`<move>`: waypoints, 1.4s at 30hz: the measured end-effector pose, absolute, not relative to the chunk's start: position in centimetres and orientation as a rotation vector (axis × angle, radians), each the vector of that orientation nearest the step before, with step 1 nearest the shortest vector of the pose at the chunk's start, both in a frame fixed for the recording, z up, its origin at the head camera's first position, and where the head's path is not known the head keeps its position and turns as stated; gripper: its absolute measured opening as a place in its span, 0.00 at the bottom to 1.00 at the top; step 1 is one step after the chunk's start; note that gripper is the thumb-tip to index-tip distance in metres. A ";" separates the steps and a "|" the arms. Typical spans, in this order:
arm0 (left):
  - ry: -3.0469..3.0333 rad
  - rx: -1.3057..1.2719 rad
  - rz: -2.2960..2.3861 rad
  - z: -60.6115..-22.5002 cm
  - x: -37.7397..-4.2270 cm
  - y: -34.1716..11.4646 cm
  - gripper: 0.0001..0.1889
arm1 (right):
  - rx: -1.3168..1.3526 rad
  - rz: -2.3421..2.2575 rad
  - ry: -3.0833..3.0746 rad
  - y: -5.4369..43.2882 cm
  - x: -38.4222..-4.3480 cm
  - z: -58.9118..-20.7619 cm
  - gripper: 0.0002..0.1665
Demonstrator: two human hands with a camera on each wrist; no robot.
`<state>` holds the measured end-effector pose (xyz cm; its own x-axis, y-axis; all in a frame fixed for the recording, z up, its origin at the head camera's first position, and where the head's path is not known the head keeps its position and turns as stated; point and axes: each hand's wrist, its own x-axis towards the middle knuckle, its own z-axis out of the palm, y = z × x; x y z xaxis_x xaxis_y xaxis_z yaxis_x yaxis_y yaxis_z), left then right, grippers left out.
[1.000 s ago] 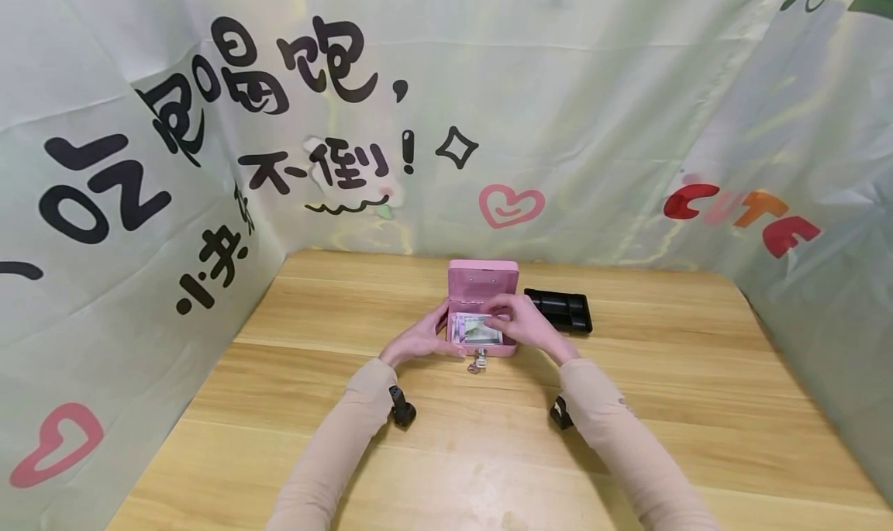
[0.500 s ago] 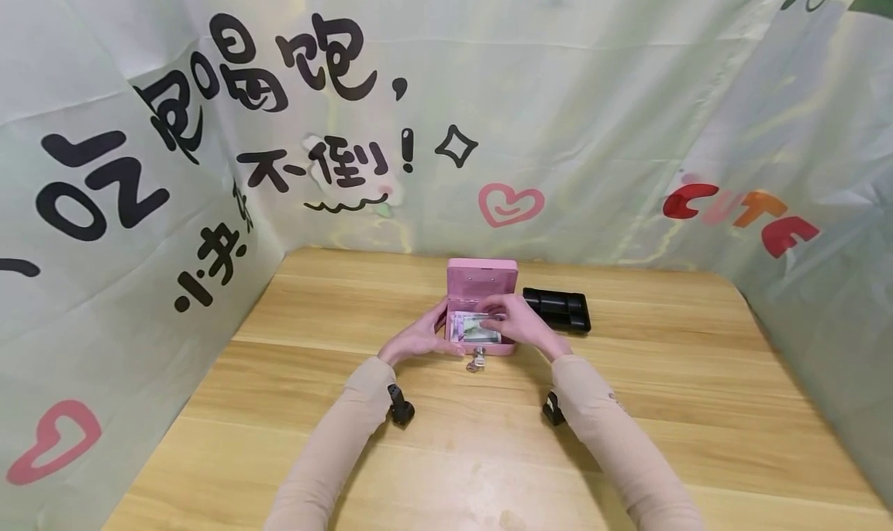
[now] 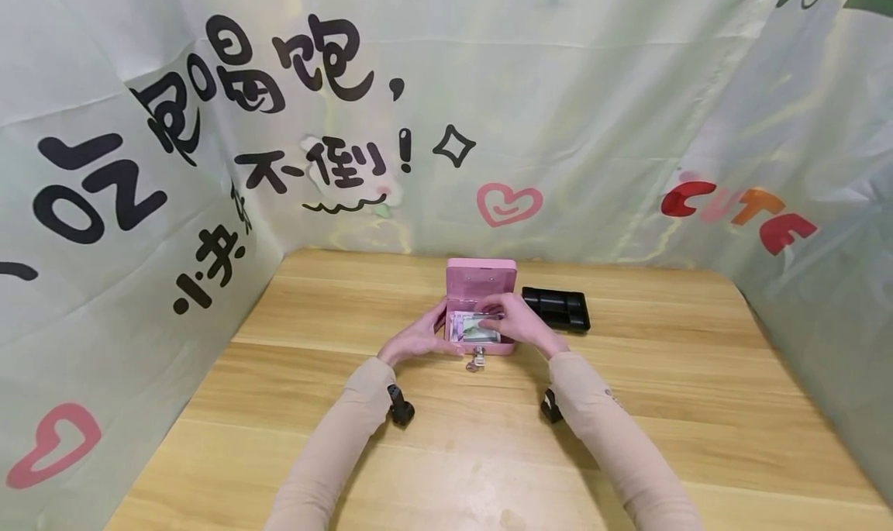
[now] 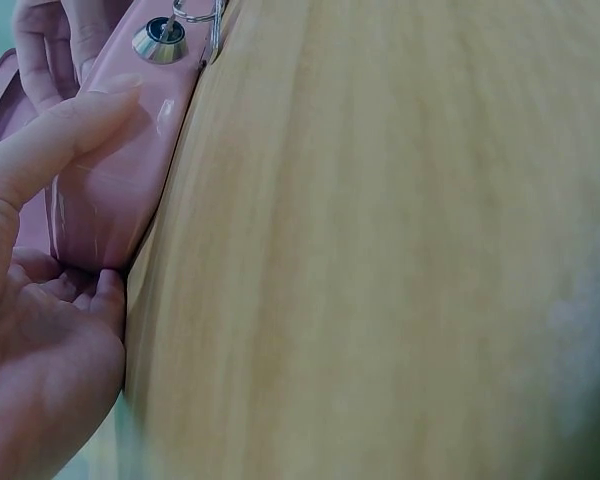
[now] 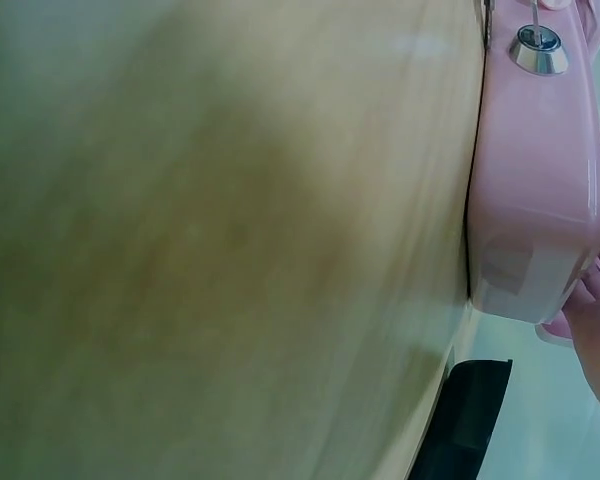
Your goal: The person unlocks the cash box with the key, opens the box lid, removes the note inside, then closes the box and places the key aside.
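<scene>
A pink cash box (image 3: 481,269) stands with its lid raised near the back of the table. Its lock (image 4: 161,40) holds a key, with a key ring hanging in front. Inside lie banknotes (image 3: 471,332), green and purple ones showing. My left hand (image 3: 418,337) grips the box's left front corner, thumb on the front wall and fingers curled by the side. My right hand (image 3: 519,319) reaches over the right wall into the box, its bent fingers and thumb holding the banknotes near their right end. The right fingertips are partly hidden, and the right wrist view shows only part of that hand.
A black compartment tray (image 3: 558,309) lies just right of the box on the wooden table (image 3: 474,453). A printed cloth curtain (image 3: 586,112) hangs behind and along both sides of the table.
My right hand has shifted slightly left and lower over the banknotes, and the right forearm has come inward a little. My left hand and the box hold their places.
</scene>
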<state>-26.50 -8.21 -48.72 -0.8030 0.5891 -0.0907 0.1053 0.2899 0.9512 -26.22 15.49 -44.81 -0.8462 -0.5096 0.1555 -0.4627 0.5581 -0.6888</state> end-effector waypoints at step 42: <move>2.154 0.628 1.514 -49.0 -26.6 -8.2 0.67 | -0.517 -1.450 2.713 15.9 -25.3 -44.7 0.13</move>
